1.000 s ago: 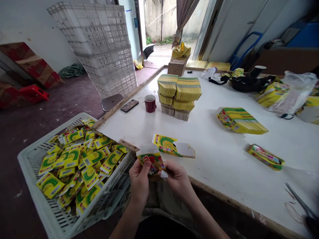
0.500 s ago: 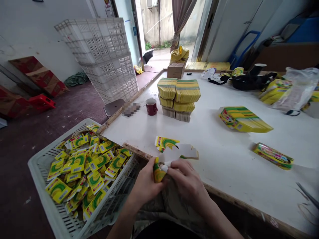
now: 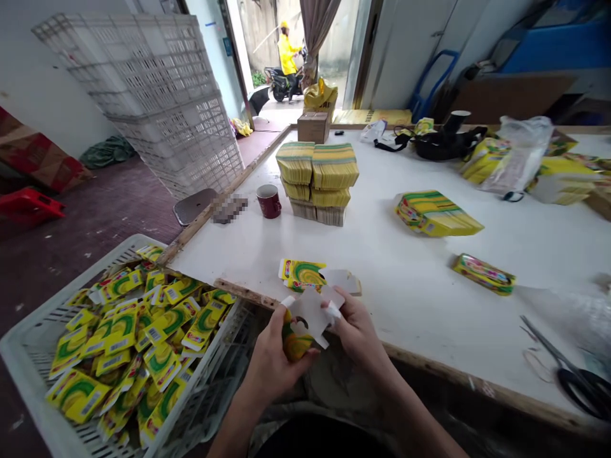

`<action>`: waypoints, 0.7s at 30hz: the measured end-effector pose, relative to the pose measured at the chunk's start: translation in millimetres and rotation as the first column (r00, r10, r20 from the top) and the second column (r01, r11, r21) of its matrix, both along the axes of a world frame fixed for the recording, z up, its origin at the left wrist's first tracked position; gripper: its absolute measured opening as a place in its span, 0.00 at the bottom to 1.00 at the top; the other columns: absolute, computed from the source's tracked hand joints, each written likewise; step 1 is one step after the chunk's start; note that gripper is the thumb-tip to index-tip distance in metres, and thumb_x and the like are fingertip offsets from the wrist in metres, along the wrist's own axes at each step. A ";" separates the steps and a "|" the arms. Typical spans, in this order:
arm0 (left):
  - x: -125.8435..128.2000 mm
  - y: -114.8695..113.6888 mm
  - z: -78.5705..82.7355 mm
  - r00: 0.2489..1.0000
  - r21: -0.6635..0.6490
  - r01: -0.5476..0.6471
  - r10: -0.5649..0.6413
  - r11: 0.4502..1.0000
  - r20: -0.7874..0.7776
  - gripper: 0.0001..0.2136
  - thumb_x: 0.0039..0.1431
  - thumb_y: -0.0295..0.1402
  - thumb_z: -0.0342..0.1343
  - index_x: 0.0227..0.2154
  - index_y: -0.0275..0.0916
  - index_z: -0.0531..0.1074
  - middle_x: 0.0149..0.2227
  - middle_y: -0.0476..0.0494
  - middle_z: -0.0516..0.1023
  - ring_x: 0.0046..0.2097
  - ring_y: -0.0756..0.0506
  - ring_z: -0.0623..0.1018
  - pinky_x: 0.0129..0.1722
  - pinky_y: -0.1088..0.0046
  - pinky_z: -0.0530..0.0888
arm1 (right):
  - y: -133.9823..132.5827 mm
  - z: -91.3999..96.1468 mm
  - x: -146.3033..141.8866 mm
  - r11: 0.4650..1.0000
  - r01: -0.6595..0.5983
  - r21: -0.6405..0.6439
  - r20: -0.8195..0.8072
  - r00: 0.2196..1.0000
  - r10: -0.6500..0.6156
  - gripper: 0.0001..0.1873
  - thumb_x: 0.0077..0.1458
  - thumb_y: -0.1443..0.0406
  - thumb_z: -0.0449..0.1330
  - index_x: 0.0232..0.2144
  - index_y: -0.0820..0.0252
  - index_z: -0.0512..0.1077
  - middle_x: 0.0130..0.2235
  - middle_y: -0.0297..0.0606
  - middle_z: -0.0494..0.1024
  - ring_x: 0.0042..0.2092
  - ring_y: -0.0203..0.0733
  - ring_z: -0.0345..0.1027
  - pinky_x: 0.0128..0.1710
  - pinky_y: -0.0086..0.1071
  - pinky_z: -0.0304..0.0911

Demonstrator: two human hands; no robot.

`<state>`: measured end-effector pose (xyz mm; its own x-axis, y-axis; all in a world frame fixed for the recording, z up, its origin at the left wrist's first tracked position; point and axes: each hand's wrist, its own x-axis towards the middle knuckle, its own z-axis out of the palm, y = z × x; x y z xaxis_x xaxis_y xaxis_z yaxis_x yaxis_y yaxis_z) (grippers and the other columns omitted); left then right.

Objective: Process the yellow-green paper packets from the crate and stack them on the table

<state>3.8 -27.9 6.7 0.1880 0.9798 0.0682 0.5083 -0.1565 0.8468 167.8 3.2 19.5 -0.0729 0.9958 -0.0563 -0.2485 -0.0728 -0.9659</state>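
Both my hands hold one small yellow carton [image 3: 305, 324] just below the table's near edge, its white inner flaps turned up toward me. My left hand [image 3: 274, 359] wraps the carton's yellow body from the left. My right hand [image 3: 356, 331] pinches the white flap on the right. Just beyond them, a small pile of flat yellow and green carton blanks [image 3: 310, 277] lies on the white table [image 3: 382, 267]. To my left stands a white plastic crate [image 3: 42, 318] filled with several folded yellow cartons [image 3: 133, 331].
Tall stacks of flat blanks [image 3: 317, 181], a dark red cup [image 3: 268, 200] and a phone sit further back. Two bundles of blanks [image 3: 436, 214] [image 3: 483, 273] lie to the right, scissors [image 3: 568, 372] at the near right edge. Empty white crates [image 3: 153, 95] are stacked by the doorway.
The carton has been turned in my hands so its white inside flaps face up. My view has shifted right and slightly up; a person on a scooter now shows in the doorway.
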 end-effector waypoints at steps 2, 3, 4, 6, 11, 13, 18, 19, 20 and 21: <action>6.7 -5.8 -1.6 0.996 0.031 -0.029 0.026 0.999 0.089 0.37 0.51 0.39 0.62 0.59 0.42 0.47 0.51 0.37 0.70 0.51 0.41 0.73 0.49 0.67 0.72 | -0.4 -1.9 -5.4 0.979 -0.090 -0.181 -0.234 0.971 0.046 0.17 0.52 0.52 0.60 0.31 0.61 0.71 0.26 0.35 0.72 0.28 0.36 0.64 0.28 0.29 0.62; 10.4 -7.7 -1.7 0.991 0.035 -0.069 0.064 0.997 0.119 0.38 0.51 0.39 0.62 0.60 0.42 0.46 0.51 0.37 0.70 0.53 0.41 0.72 0.50 0.68 0.71 | -3.3 -5.5 -11.2 0.952 -0.167 -0.257 -0.351 0.934 0.068 0.17 0.51 0.52 0.60 0.31 0.62 0.72 0.27 0.36 0.73 0.28 0.37 0.66 0.30 0.31 0.64; 13.7 -8.6 -1.5 0.985 0.039 -0.108 0.101 0.993 0.136 0.39 0.51 0.39 0.62 0.61 0.42 0.45 0.52 0.37 0.69 0.54 0.41 0.71 0.51 0.67 0.71 | -7.4 -10.1 -17.7 0.919 -0.248 -0.306 -0.443 0.892 0.093 0.18 0.50 0.53 0.62 0.32 0.62 0.73 0.28 0.37 0.74 0.30 0.39 0.68 0.34 0.32 0.66; 17.6 -7.0 0.4 0.975 0.060 -0.172 0.161 0.983 0.151 0.41 0.51 0.39 0.62 0.62 0.42 0.43 0.55 0.35 0.66 0.58 0.39 0.68 0.54 0.65 0.68 | -17.0 -19.5 -28.4 0.879 -0.358 -0.314 -0.540 0.829 0.144 0.20 0.48 0.52 0.63 0.36 0.63 0.74 0.33 0.41 0.77 0.36 0.43 0.71 0.44 0.37 0.66; 11.9 2.1 5.8 0.974 0.109 -0.223 0.218 0.969 0.059 0.38 0.52 0.41 0.60 0.60 0.42 0.45 0.59 0.34 0.61 0.59 0.39 0.66 0.54 0.64 0.68 | -26.1 -23.2 -21.1 0.974 -0.214 -0.078 -0.378 0.910 0.170 0.25 0.49 0.45 0.60 0.38 0.58 0.71 0.37 0.40 0.76 0.40 0.45 0.69 0.46 0.40 0.65; 11.0 1.0 5.3 0.989 0.116 -0.148 0.149 0.982 -0.008 0.33 0.52 0.39 0.60 0.57 0.43 0.49 0.52 0.36 0.69 0.52 0.41 0.73 0.48 0.66 0.72 | -22.4 -16.5 -12.6 0.987 -0.153 -0.047 -0.282 0.950 0.134 0.21 0.50 0.48 0.61 0.37 0.57 0.71 0.36 0.38 0.75 0.39 0.43 0.69 0.45 0.38 0.64; 16.2 -7.3 3.1 0.984 0.170 0.050 -0.019 0.984 -0.178 0.26 0.48 0.29 0.57 0.49 0.44 0.53 0.41 0.43 0.72 0.40 0.41 0.76 0.38 0.66 0.73 | -12.4 -1.8 -6.9 0.975 -0.175 -0.140 -0.135 0.978 0.156 0.17 0.45 0.57 0.66 0.35 0.60 0.70 0.34 0.37 0.75 0.36 0.41 0.69 0.39 0.34 0.65; 16.4 -7.8 3.5 0.977 0.169 0.049 -0.011 0.984 -0.215 0.25 0.47 0.28 0.56 0.48 0.44 0.53 0.39 0.43 0.72 0.39 0.41 0.75 0.37 0.65 0.73 | -11.9 -1.2 -7.6 0.978 -0.186 -0.097 -0.074 0.981 0.180 0.17 0.46 0.57 0.66 0.36 0.59 0.70 0.35 0.37 0.75 0.37 0.42 0.69 0.39 0.34 0.66; 16.0 -7.7 3.9 0.971 0.159 0.045 -0.006 0.986 -0.238 0.24 0.47 0.28 0.55 0.46 0.43 0.53 0.38 0.43 0.72 0.38 0.40 0.75 0.36 0.64 0.73 | -12.3 -1.4 -8.4 0.980 -0.198 -0.033 -0.010 0.980 0.197 0.16 0.48 0.57 0.64 0.37 0.59 0.69 0.37 0.38 0.75 0.39 0.42 0.69 0.40 0.35 0.66; 15.4 -7.1 4.2 0.969 0.135 0.037 -0.002 0.990 -0.246 0.23 0.47 0.27 0.54 0.46 0.43 0.53 0.37 0.44 0.72 0.37 0.40 0.75 0.35 0.63 0.73 | -13.5 -2.1 -9.1 0.978 -0.203 0.037 0.053 0.978 0.201 0.16 0.50 0.56 0.62 0.39 0.59 0.69 0.39 0.39 0.75 0.41 0.43 0.69 0.43 0.36 0.66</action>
